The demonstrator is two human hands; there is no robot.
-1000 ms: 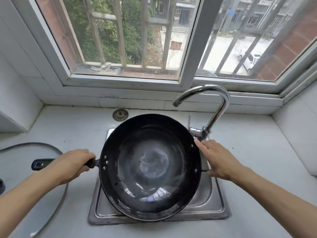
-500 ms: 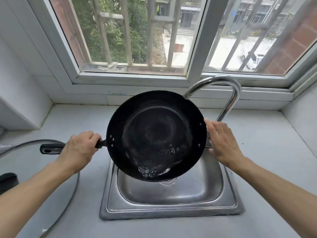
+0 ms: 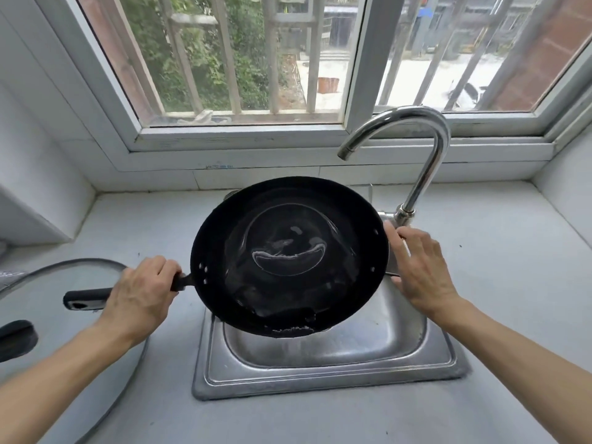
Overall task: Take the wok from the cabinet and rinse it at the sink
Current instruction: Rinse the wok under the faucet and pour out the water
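Note:
The black wok is held tilted above the steel sink, its near rim lowest, with water pooled and streaked inside. My left hand is wrapped around the long black handle at the wok's left. My right hand holds the small side handle on the wok's right rim, fingers extended along it. The curved chrome faucet rises behind and to the right of the wok; no water runs from its spout. The wok hides the sink's back half.
A glass lid with a black knob lies on the grey counter at left. A barred window runs along the back wall. White tiled walls close in both sides. Bare counter lies right of the sink.
The wok rose from lying level over the sink and tipped toward me. Water slid to its near rim. My right hand moved from near the faucet base onto the wok's right side.

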